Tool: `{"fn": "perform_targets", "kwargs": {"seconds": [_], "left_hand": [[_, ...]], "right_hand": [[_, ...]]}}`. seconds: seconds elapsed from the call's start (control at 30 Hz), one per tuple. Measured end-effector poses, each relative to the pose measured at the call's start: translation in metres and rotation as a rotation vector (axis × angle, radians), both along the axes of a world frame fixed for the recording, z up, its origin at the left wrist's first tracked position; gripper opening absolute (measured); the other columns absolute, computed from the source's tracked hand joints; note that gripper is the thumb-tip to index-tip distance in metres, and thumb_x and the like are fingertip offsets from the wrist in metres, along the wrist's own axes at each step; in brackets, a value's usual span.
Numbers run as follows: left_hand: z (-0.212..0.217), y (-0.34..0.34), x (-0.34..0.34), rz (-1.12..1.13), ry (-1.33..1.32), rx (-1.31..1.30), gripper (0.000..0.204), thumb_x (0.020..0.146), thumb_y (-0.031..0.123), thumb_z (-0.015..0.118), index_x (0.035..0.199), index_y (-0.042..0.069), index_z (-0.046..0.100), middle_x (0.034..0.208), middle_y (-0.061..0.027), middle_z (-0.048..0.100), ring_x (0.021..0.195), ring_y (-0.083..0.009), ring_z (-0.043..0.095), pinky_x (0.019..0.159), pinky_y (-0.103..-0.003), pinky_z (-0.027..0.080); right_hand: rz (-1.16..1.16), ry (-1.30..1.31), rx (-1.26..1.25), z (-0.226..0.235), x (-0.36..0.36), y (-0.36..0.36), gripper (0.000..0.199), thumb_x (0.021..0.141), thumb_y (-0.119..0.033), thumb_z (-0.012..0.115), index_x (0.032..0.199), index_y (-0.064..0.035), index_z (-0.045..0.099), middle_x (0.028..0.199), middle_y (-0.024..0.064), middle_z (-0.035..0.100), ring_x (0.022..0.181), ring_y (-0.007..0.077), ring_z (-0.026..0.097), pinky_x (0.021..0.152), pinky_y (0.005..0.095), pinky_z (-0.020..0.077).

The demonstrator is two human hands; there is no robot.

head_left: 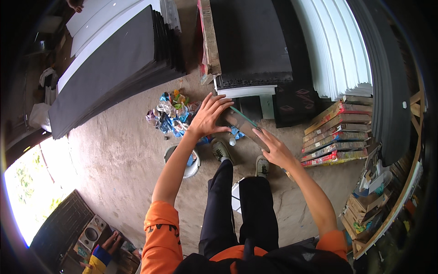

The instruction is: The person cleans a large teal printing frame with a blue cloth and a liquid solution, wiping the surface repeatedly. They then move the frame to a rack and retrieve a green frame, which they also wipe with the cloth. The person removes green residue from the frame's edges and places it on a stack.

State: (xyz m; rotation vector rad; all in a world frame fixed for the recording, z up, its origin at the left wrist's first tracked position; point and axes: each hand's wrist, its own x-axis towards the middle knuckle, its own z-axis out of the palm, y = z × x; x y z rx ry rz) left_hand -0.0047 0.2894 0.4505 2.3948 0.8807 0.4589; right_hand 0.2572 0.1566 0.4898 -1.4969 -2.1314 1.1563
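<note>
Between my two hands is a flat brownish-grey strip with a green edge along its far side; its material is unclear. My left hand lies over its left end, thumb stretched apart from the fingers, and seems to grip it there. At the lower right end, my right hand has its fingers closed on the strip. The strip is held tilted above my shoes, just this side of a stack of black sheets. Part of the strip's left end is hidden by my left hand.
Crumpled colourful wrappers and a bucket stand on the floor at left. More black sheets are stacked far left. White sheets and colourful-edged boards are at right. A person is at lower left; another's hand shows far left.
</note>
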Motion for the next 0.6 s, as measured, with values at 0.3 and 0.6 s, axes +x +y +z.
{"fn": "perform_targets", "kwargs": {"seconds": [0.3,0.6], "left_hand": [[0.047,-0.1,0.021,0.14,0.191,0.172,0.064,0.054,0.019,0.077,0.112,0.011,0.051,0.104,-0.0055,0.054,0.102,-0.026,0.049,0.092,-0.041,0.037],[0.04,-0.178,0.048,0.463,0.296,0.169,0.06,0.055,0.021,0.078,0.109,0.012,0.051,0.102,-0.0061,0.052,0.103,-0.0263,0.048,0.092,-0.042,0.034]], "right_hand": [[0.217,0.073,0.193,0.022,0.053,-0.045,0.085,0.067,0.005,0.06,0.142,-0.0142,0.024,0.126,0.0201,0.047,0.115,0.0339,0.049,0.094,0.0398,0.0459],[0.358,-0.033,0.319,-0.018,0.083,-0.05,0.078,0.069,0.002,0.057,0.141,-0.0061,0.027,0.12,0.017,0.052,0.106,0.0308,0.055,0.09,0.036,0.0483]]}}
